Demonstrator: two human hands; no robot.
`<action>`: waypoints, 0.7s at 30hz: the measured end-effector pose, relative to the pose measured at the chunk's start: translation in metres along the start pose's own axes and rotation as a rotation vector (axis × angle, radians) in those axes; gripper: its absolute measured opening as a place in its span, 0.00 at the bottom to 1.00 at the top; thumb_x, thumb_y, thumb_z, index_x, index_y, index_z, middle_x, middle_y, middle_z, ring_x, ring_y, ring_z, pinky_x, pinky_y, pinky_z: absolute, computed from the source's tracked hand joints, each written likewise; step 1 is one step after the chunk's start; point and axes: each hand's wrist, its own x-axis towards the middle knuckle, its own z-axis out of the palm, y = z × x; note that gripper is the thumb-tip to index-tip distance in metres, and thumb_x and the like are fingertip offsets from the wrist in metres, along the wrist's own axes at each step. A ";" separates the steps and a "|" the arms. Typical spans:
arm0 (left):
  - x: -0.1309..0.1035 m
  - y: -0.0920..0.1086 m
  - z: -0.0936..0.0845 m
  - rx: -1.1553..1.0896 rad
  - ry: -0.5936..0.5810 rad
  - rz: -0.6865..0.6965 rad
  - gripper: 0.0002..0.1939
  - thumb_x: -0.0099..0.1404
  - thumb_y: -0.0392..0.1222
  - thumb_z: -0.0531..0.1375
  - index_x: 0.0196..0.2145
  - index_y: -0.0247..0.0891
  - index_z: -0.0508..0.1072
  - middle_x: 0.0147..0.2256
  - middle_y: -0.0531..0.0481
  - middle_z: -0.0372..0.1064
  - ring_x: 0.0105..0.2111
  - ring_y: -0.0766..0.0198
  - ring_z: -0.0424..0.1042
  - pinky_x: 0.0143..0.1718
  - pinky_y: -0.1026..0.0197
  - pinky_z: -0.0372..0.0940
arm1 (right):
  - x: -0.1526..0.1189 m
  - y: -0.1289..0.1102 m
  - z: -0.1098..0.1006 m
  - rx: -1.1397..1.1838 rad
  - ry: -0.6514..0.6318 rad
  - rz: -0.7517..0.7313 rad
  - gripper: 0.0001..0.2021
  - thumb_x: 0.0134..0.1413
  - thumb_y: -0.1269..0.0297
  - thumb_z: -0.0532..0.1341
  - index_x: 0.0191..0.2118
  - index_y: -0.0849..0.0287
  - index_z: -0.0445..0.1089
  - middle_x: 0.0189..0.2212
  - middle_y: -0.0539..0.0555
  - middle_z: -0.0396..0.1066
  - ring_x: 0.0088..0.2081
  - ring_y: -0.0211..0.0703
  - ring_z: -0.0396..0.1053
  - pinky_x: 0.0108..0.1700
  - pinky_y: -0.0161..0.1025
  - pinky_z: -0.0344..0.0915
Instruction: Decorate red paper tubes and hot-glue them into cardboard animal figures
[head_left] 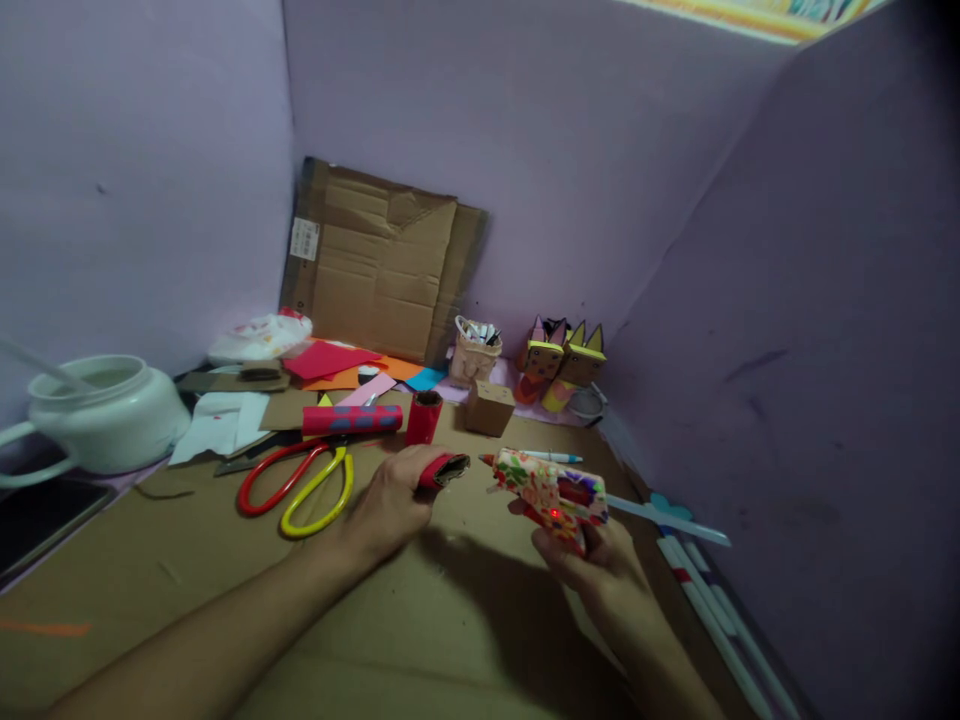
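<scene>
Wrapped round a short red cardboard tube (442,470) is my left hand (397,500), the tube's brown corrugated end facing right. My right hand (600,570) grips a glue gun (551,490) covered in flowered material, with a red light lit on its handle. The gun's nozzle points left and lies close to the tube's open end. A clear glue stick (667,520) sticks out of the gun's back. Behind my left hand stands another red tube (424,416). Scissors (315,490) with red and yellow handles lie to the left of that hand.
A spotted red roll (352,419), coloured paper (330,362) and a small cardboard box (490,408) sit farther back. Two crowned cardboard figures (566,355) stand back right. A white pot (109,415) is at left; rods (720,620) lie along the right edge. Cardboard sheets (382,260) lean on the wall.
</scene>
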 end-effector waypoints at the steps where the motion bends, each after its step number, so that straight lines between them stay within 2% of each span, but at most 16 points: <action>1: 0.000 0.000 0.000 -0.006 0.000 -0.004 0.20 0.53 0.25 0.54 0.43 0.36 0.73 0.41 0.44 0.75 0.42 0.58 0.73 0.46 0.54 0.67 | 0.000 0.001 -0.001 0.001 0.007 0.004 0.12 0.46 0.60 0.64 0.37 0.59 0.75 0.39 0.58 0.76 0.41 0.51 0.72 0.45 0.43 0.67; 8: 0.001 -0.003 0.001 0.000 0.017 0.015 0.18 0.55 0.27 0.55 0.43 0.37 0.73 0.41 0.45 0.75 0.42 0.59 0.73 0.46 0.55 0.67 | -0.001 0.000 0.009 0.120 -0.104 0.039 0.14 0.43 0.59 0.67 0.37 0.60 0.76 0.40 0.61 0.77 0.44 0.54 0.73 0.49 0.47 0.66; 21: 0.002 0.001 -0.001 0.053 0.020 0.054 0.19 0.55 0.26 0.53 0.42 0.36 0.73 0.41 0.43 0.74 0.43 0.57 0.72 0.46 0.52 0.67 | -0.005 -0.006 0.013 0.010 -0.085 0.040 0.15 0.42 0.54 0.67 0.32 0.61 0.76 0.32 0.60 0.77 0.35 0.51 0.74 0.38 0.41 0.70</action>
